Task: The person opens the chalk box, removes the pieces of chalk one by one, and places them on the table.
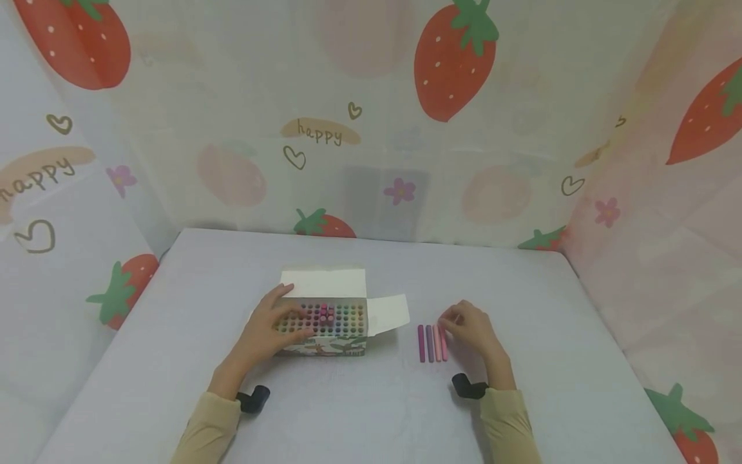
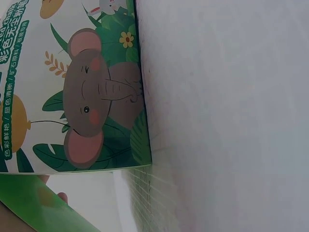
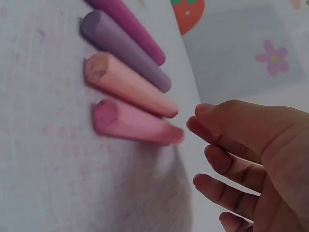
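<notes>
An open box of coloured chalk (image 1: 322, 348) stands on the table, its sticks packed upright with their round ends showing. Several pink sticks (image 1: 327, 316) rise above the others near the middle. My left hand (image 1: 263, 328) rests over the left end of the box, fingers spread. On the table to the right, several loose chalk sticks lie side by side: a magenta stick (image 3: 137, 29), a purple stick (image 3: 128, 50), a peach stick (image 3: 133, 84) and a pink stick (image 3: 140, 123). At the far end of the pink stick is my right hand (image 3: 260, 154), thumb and forefinger close together, holding nothing.
The white lid flap (image 1: 323, 283) stands up at the back of the box, and a side flap (image 1: 388, 314) juts out right. A green flap (image 2: 43, 205) hangs at its left end. Strawberry-printed cloth (image 1: 371, 148) hangs behind the white table (image 1: 371, 412).
</notes>
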Tool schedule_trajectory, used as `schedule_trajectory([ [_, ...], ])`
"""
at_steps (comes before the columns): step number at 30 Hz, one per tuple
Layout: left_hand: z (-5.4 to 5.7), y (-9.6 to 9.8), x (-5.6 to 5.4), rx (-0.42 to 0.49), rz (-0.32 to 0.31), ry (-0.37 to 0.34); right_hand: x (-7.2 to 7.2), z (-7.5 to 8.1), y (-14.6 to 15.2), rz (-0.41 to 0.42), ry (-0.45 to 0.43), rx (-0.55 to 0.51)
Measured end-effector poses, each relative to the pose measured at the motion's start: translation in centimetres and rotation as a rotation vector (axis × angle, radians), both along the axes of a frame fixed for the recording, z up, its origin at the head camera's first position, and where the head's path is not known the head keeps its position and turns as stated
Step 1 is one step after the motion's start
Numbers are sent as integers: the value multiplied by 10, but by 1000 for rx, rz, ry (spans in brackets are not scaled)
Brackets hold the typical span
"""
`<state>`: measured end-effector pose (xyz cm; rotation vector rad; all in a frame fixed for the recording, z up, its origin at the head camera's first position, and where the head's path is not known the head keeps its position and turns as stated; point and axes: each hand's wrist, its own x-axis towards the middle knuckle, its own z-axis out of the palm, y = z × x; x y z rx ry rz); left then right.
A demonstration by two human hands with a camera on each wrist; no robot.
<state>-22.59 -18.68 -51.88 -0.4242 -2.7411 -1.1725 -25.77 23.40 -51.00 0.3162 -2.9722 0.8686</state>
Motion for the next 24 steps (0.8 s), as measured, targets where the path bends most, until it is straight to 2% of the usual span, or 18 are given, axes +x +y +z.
schedule_trajectory([
  [6,2,0,-1,1,1,-1,0,11,-10,-4,46,-57],
  [14,0,0,-2,1,-1,-4,-4,32,-28,73,220,-109],
  [20,-1,0,-2,3,-2,2,-7,43,-44,118,292,-197],
  [24,-1,0,-1,7,1,-4,-8,48,-57,129,329,-198],
])
